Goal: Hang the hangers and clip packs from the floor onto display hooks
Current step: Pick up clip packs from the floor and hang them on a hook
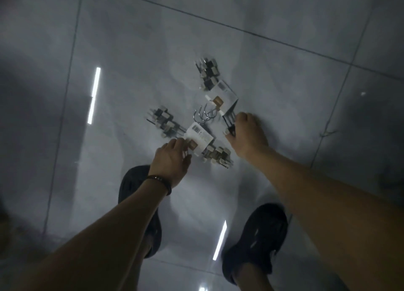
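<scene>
The tiled floor (131, 50) carries the clip packs (200, 135), likely light and loose, stiff only at the cards. The left hand (172, 155) pinches the nearest card at its fingertips. The right hand (247, 133) grips a dark hanger (230, 122) beside its thumb.

I read the floor (142, 39) as pale glossy grey, ruled by dark grout lines and streaked with white strip reflections. Around the silvery wire hooks (204, 115), the clip packs (208, 74) mix black, grey and off-white blocks, seemingly checkered through the blur. Below the hooks, a white card (200, 135) carries a black barcode and a tan square. Right of them is a black hanger (229, 121). The shoes (260, 240) are black.
</scene>
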{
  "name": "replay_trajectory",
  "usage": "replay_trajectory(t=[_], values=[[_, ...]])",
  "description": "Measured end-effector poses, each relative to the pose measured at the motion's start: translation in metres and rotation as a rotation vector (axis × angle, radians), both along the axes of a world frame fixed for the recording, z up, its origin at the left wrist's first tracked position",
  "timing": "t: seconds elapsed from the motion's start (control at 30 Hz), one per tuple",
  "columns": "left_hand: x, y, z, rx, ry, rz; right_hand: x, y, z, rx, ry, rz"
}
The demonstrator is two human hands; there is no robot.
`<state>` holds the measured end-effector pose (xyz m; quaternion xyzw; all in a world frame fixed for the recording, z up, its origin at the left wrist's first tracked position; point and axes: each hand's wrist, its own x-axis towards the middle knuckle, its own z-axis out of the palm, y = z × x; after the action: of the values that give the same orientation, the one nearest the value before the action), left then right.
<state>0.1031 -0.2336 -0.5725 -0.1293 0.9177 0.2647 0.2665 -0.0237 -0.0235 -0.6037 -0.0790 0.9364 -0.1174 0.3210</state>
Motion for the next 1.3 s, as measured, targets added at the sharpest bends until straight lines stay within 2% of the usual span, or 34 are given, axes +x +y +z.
replay_trajectory(t=[0.1, 0.13, 0.2, 0.43, 0.57, 0.63, 0.8, 0.9, 1.0, 1.17, 1.23, 1.3], values=[[0.004, 0.010, 0.030, 0.043, 0.032, 0.084, 0.009, 0.023, 0.024, -0.418, -0.377, -0.416], [0.004, 0.011, 0.041, 0.085, 0.018, 0.104, 0.014, 0.029, 0.036, -0.525, -0.442, -0.505], [0.004, 0.011, 0.061, 0.147, -0.029, 0.105, 0.022, 0.038, 0.064, -0.651, -0.493, -0.602], [-0.028, 0.029, 0.160, 0.112, -0.044, 0.234, 0.035, 0.072, 0.204, -1.032, -0.717, -1.118], [-0.065, 0.050, 0.241, 0.116, -0.181, 0.198, 0.029, 0.101, 0.313, -1.168, -0.666, -1.305], [-0.086, 0.067, 0.293, 0.206, -0.244, 0.322, 0.026, 0.115, 0.372, -1.240, -0.629, -1.354], [-0.139, 0.137, 0.464, 0.663, -0.408, 0.653, 0.019, 0.158, 0.532, -1.407, -0.606, -1.337], [-0.162, 0.175, 0.570, 0.829, -0.440, 0.628, 0.015, 0.181, 0.627, -1.511, -0.597, -1.358], [-0.176, 0.207, 0.665, 1.019, -0.382, 0.536, 0.013, 0.205, 0.714, -1.600, -0.562, -1.300], [-0.169, 0.262, 0.801, 0.974, -0.140, 0.428, 0.023, 0.240, 0.828, -1.647, -0.386, -1.236], [-0.161, 0.283, 0.839, 1.006, -0.113, 0.381, 0.032, 0.257, 0.861, -1.655, -0.294, -1.248], [-0.155, 0.299, 0.862, 1.030, -0.094, 0.322, 0.036, 0.278, 0.883, -1.567, -0.131, -1.194]])
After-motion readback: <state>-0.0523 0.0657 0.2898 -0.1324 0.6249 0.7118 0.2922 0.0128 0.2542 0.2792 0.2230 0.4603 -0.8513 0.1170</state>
